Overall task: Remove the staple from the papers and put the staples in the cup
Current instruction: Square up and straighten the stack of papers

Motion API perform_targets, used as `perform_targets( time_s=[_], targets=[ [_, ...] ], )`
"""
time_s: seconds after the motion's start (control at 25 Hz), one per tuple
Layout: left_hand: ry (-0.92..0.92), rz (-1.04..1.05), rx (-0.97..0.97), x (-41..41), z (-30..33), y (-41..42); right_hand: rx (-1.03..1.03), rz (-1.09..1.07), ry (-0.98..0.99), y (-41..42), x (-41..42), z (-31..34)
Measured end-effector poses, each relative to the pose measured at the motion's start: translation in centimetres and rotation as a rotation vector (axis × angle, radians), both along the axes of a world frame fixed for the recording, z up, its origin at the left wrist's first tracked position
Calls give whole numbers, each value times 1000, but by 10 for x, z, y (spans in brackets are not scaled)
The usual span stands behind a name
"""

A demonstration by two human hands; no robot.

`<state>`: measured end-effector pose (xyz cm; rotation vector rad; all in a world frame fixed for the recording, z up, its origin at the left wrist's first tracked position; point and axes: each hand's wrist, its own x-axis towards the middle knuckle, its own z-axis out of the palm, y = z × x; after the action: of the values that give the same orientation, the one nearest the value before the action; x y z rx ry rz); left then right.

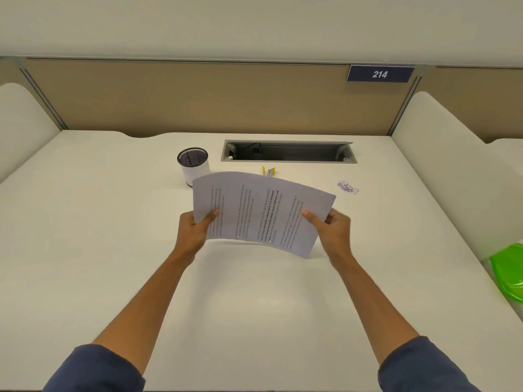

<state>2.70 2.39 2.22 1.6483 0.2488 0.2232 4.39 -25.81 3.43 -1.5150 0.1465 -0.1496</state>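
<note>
Both hands, left (195,227) and right (332,229), pinch the papers (263,213) by their side edges above the desk (113,222), so laying them flat, staples (268,241) up, near the remover (268,171) and cup (194,166) seems wise.

Matt printed papers (263,213), black wire-mesh cup (194,165), smooth matt white desk (113,222), glossy green plastic (508,273).

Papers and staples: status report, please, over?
Left hand and right hand grip papers, lifted off desk. Two staples in near edge. Remover untouched, cup beyond. Nothing in the way.
</note>
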Motion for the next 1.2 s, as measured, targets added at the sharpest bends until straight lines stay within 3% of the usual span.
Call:
perform_targets(
  time_s=[0.12, 0.2, 0.32, 0.48, 0.6, 0.76, 0.84, 0.96, 1.08, 1.2],
  targets=[
    [-65, -70, 106, 9, 23, 8, 11, -172, -163, -12, 14, 43],
    [-103, -105, 163, 13, 39, 9, -254, -165, -304, -15, 21, 69],
    [-153, -192, 294, 20, 56, 9, -691, 72, -418, -6, 29, 96],
    [-194, -309, 426, 25, 85, 4, -993, 465, -281, 13, 39, 108],
    [-248, -337, 535, 28, 104, 6, -849, 500, -240, 19, 40, 107],
    [-378, 17, 578, 30, 104, 16, -519, 489, -178, 11, 41, 106],
    [-237, 20, 291, 32, 93, 10, -340, 474, -154, 6, 41, 100],
    [-15, -190, -177, 33, 68, -5, -164, 444, -129, 3, 39, 84],
    [85, -343, -289, 25, 56, -22, -76, 412, -91, 6, 34, 66],
    [39, -309, -262, 25, 50, -30, -42, 377, -81, 10, 28, 51]
  ],
)
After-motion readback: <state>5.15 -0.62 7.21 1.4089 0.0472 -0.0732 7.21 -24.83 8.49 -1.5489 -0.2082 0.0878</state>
